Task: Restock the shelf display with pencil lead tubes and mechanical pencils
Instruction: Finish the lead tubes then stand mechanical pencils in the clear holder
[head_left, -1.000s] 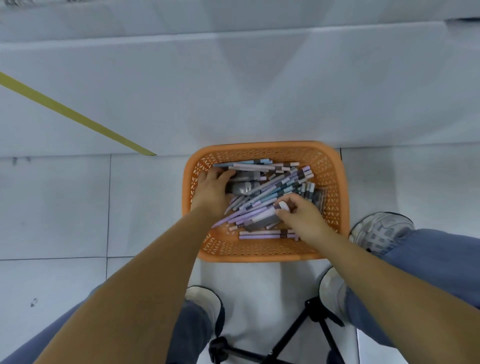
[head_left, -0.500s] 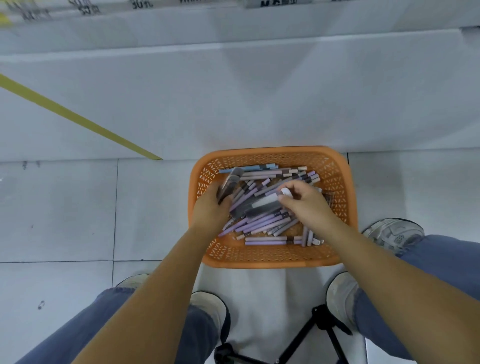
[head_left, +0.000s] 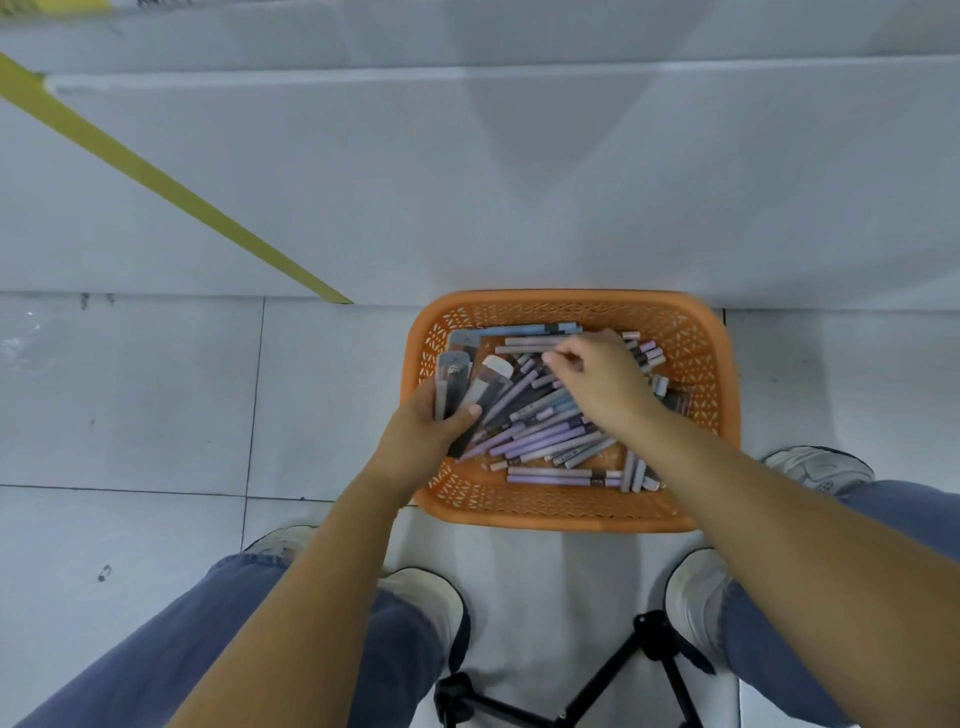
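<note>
Orange basket (head_left: 571, 512) sits on the floor (head_left: 156, 389) just ahead of the feet (head_left: 426, 592), handy for sorting, I'd judge, mechanical pencils (head_left: 540, 441) heaped loose inside; left hand (head_left: 421, 436) grips a fanned bunch of flat grey lead tube packs (head_left: 454, 384) over the basket's left side, thumb clamped across them, likely gathering a batch for restocking; right hand (head_left: 602, 379) reaches into the heap's far side, fingers curled, tips on a pencil; pinched or just touching, cannot tell.
</note>
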